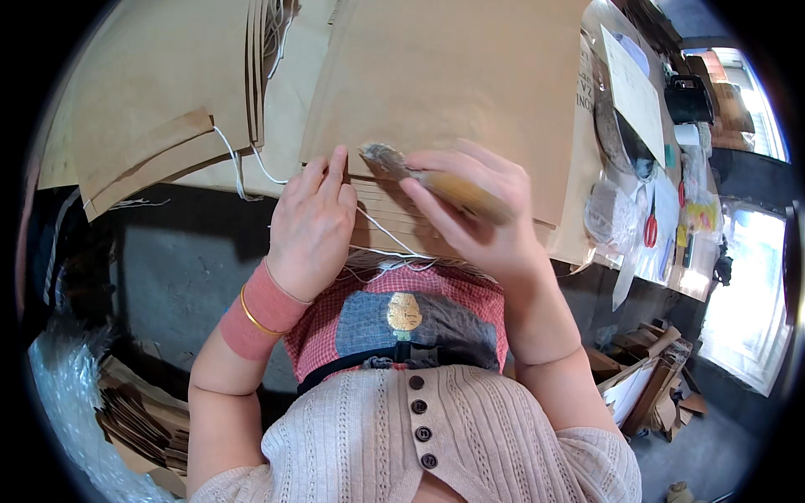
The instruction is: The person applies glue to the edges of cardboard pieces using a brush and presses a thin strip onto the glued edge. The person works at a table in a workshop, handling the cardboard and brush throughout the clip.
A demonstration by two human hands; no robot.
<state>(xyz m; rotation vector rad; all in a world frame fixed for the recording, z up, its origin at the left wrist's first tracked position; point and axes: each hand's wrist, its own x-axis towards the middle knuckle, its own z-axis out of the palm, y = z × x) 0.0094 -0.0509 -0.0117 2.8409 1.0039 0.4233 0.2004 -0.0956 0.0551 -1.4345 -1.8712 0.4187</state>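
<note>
In front of me lies a stack of brown kraft paper bags (436, 75), with several layered edges and white cords (386, 230) at the near side. My left hand (310, 222) rests flat on the near left corner of the stack, fingers stretched out. Wrapped in my right hand (486, 193) is a brush with a wooden handle (461, 194). Its pale, worn bristles (383, 159) point left, over the near part of the top bag and close to my left fingertips. Whether they touch the paper I cannot tell.
Another kraft paper stack (168, 75) with white cord handles overhangs the table at left. Red-handled scissors (651, 230), a white sheet (633, 92) and plastic wrap crowd the table's right end. Cardboard pieces (654, 369) and bubble wrap (75, 419) lie lower down on either side.
</note>
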